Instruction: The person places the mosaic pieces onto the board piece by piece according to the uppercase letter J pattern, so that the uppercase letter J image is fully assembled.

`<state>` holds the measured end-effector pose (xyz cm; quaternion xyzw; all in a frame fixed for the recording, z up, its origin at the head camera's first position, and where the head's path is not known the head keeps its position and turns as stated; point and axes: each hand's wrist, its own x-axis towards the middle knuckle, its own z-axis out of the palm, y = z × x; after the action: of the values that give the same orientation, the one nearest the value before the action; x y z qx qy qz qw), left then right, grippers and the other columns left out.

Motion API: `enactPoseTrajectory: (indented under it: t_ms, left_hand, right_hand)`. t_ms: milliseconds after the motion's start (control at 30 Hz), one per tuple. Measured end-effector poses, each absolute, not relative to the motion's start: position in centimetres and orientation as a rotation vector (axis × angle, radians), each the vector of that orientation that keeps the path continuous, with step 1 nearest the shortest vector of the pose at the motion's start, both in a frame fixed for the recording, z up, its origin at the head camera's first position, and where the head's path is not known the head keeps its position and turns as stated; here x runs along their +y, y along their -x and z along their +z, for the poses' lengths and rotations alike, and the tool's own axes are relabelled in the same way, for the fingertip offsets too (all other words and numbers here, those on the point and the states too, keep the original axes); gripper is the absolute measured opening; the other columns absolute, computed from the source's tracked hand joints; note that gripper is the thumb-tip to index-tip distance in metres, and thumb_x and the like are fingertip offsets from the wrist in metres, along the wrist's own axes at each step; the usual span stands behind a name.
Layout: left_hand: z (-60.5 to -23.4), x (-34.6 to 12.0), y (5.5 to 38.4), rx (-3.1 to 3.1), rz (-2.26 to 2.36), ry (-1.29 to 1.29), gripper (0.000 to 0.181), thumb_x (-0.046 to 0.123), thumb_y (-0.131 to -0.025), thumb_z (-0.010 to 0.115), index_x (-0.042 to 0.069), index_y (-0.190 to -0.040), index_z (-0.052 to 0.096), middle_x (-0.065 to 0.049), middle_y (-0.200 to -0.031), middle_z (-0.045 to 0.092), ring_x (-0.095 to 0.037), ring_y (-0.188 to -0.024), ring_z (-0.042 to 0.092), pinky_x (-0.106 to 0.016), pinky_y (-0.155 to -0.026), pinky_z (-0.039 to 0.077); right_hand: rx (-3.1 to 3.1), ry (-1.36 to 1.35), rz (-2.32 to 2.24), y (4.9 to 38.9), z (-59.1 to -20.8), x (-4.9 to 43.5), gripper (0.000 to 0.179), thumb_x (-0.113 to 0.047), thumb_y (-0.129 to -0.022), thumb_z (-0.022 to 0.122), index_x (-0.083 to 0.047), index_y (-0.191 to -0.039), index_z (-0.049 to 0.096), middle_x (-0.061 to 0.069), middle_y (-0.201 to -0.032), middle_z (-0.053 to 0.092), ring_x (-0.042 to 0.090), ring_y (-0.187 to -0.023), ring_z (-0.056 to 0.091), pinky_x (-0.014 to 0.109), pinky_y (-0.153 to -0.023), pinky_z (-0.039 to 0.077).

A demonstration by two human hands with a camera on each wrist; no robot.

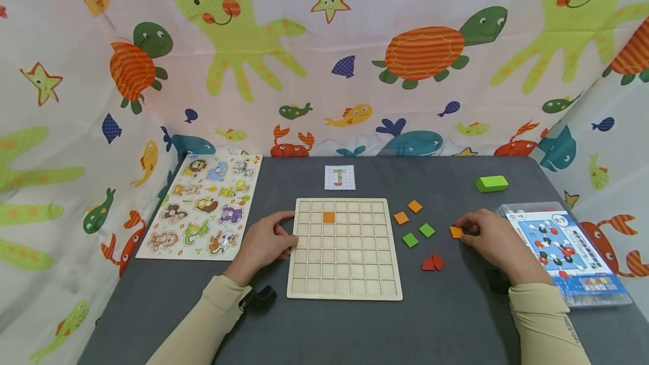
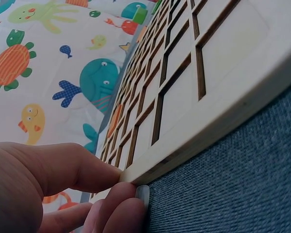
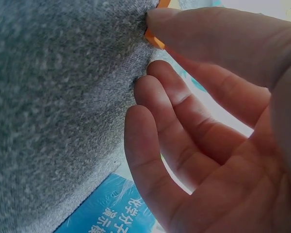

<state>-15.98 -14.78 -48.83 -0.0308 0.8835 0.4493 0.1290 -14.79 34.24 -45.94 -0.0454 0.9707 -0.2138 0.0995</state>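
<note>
My left hand point(image 1: 267, 241) pinches the left edge of a wooden grid board point(image 1: 342, 296), thumb at the rim and fingers curled beside it. One orange square tile point(image 1: 329, 217) sits in a top-row cell of the board. Off to the right, my right hand point(image 1: 484, 235) pinches another orange tile point(image 1: 456, 232) between thumb and index finger, close over the table. That tile point(image 3: 155, 40) is partly covered by the thumb in the right wrist view; the other fingers are loosely bent. Between board and right hand lie two orange tiles point(image 1: 401, 218), two green tiles point(image 1: 410, 240) and two red pieces point(image 1: 428, 264).
A small card point(image 1: 339, 177) with a coloured grid pattern lies behind the board. An animal puzzle board point(image 1: 203, 207) is at the left. At the right are a green block point(image 1: 492, 184) and a clear plastic box point(image 1: 573, 252) with a molecule picture, beside my right forearm.
</note>
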Motion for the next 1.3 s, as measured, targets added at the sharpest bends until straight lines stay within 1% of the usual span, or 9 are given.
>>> enactPoseTrajectory:
  t_ms: [133, 300, 500, 633, 767, 1000, 1167, 1300]
  left_hand:
    - [-48.8, -14.9, 15.9, 2.575, 1.298, 0.086, 0.065, 0.023, -0.091, 0.084, 0.022, -0.152, 0.062, -0.003, -0.083, 0.073, -0.018, -0.063, 0.072, -0.032, -0.059, 0.059]
    - [-48.7, -14.7, 16.0, 2.579, 1.288, 0.088, 0.065, 0.023, -0.091, 0.084, 0.023, -0.152, 0.062, -0.002, -0.082, 0.073, -0.018, -0.062, 0.072, -0.032, -0.059, 0.059]
    - [-48.4, -14.5, 16.3, 2.578, 1.302, 0.071, 0.064, 0.022, -0.090, 0.082, 0.023, -0.151, 0.064, -0.003, -0.083, 0.073, -0.018, -0.062, 0.072, -0.032, -0.059, 0.060]
    - [-48.3, -14.7, 16.1, 2.567, 1.315, 0.080, 0.064, 0.020, -0.090, 0.082, 0.022, -0.151, 0.063, -0.004, -0.083, 0.073, -0.018, -0.062, 0.072, -0.032, -0.060, 0.060]
    - [-48.5, -14.9, 16.0, 2.563, 1.324, 0.086, 0.064, 0.020, -0.090, 0.081, 0.022, -0.151, 0.063, -0.004, -0.083, 0.073, -0.018, -0.061, 0.072, -0.033, -0.060, 0.060]
    - [-48.7, -15.0, 16.0, 2.560, 1.333, 0.082, 0.063, 0.020, -0.091, 0.081, 0.024, -0.151, 0.063, -0.003, -0.083, 0.073, -0.018, -0.061, 0.072, -0.032, -0.059, 0.060]
    - [-48.7, -15.0, 16.0, 2.559, 1.335, 0.070, 0.063, 0.020, -0.091, 0.082, 0.022, -0.151, 0.063, -0.002, -0.081, 0.073, -0.017, -0.060, 0.072, -0.032, -0.058, 0.059]
    - [-48.6, -15.1, 16.0, 2.571, 1.324, 0.074, 0.063, 0.020, -0.091, 0.082, 0.022, -0.151, 0.064, -0.002, -0.081, 0.073, -0.017, -0.060, 0.071, -0.032, -0.058, 0.058]
  right_hand:
    - [2.875, 0.139, -0.623, 14.8, -45.9, 34.1, 0.027, -0.013, -0.094, 0.080, -0.002, -0.119, 0.079, 0.019, -0.109, 0.068, 0.032, -0.095, 0.064, 0.052, -0.082, 0.056]
    - [2.881, 0.140, -0.618, 14.6, -45.9, 33.9, 0.027, -0.014, -0.095, 0.080, -0.003, -0.120, 0.078, 0.019, -0.111, 0.069, 0.032, -0.097, 0.064, 0.052, -0.083, 0.056]
    - [2.931, 0.188, -0.648, 14.5, -45.6, 32.4, 0.027, -0.016, -0.097, 0.080, -0.004, -0.121, 0.078, 0.019, -0.115, 0.071, 0.030, -0.097, 0.065, 0.055, -0.086, 0.057]
    - [2.937, 0.237, -0.648, 15.5, -45.3, 29.5, 0.026, -0.018, -0.098, 0.080, -0.006, -0.121, 0.078, 0.017, -0.116, 0.071, 0.029, -0.099, 0.067, 0.056, -0.090, 0.059]
    - [2.931, 0.284, -0.652, 16.9, -45.2, 25.7, 0.025, -0.018, -0.099, 0.078, -0.006, -0.121, 0.078, 0.014, -0.116, 0.070, 0.029, -0.101, 0.068, 0.054, -0.092, 0.060]
    - [2.915, 0.396, -0.691, 18.8, -45.4, 19.3, 0.022, -0.018, -0.099, 0.078, -0.007, -0.119, 0.079, 0.011, -0.109, 0.070, 0.028, -0.101, 0.068, 0.049, -0.090, 0.060]
    - [2.903, 0.462, -0.696, 19.3, -45.5, 16.6, 0.021, -0.018, -0.099, 0.078, -0.007, -0.117, 0.080, 0.010, -0.113, 0.071, 0.027, -0.103, 0.069, 0.049, -0.094, 0.060]
    - [2.886, 0.489, -0.714, 19.5, -45.8, 15.2, 0.019, -0.018, -0.099, 0.078, -0.008, -0.115, 0.080, 0.009, -0.115, 0.072, 0.025, -0.101, 0.068, 0.047, -0.093, 0.060]
